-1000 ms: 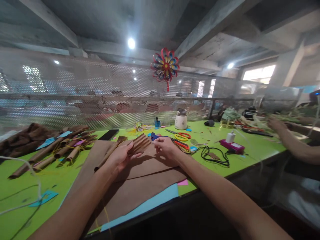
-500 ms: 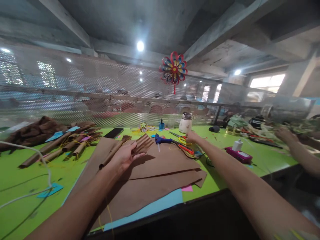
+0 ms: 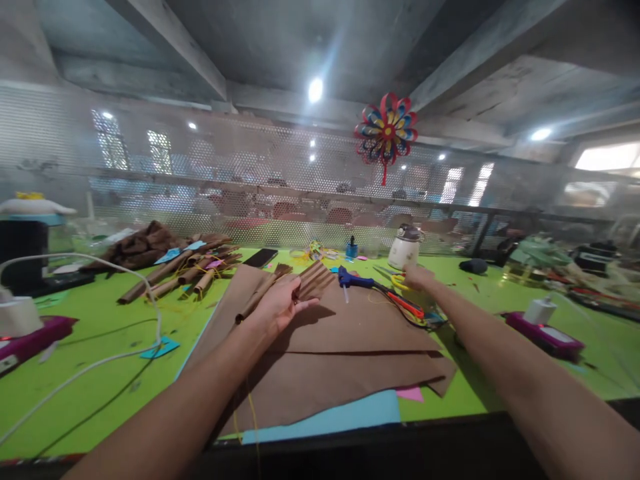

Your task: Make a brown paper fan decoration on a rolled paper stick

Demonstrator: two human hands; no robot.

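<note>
From where I stand, the left hand (image 3: 283, 308) pinches a striped paper piece (image 3: 316, 280) by its near edge, thumb apart, which seems to keep its ribbed face free and lifted above the brown sheets (image 3: 320, 390) in the middle of the counter (image 3: 95, 307). The right arm stretches farther out, its hand (image 3: 419, 277) at the yellow-handled scissors (image 3: 399, 282), just in front of the flask (image 3: 404, 252); I cannot tell whether those fingers grip anything. Between the two hands lies a blue glue gun (image 3: 357, 280), probably left there because either side can get at it, with an orange-handled tool (image 3: 409, 305) beside its back end. A light blue sheet (image 3: 345, 417) shows under the brown ones along the front edge. The brown rolls (image 3: 205, 277) sit off to the left, presumably to leave the middle for working.
</note>
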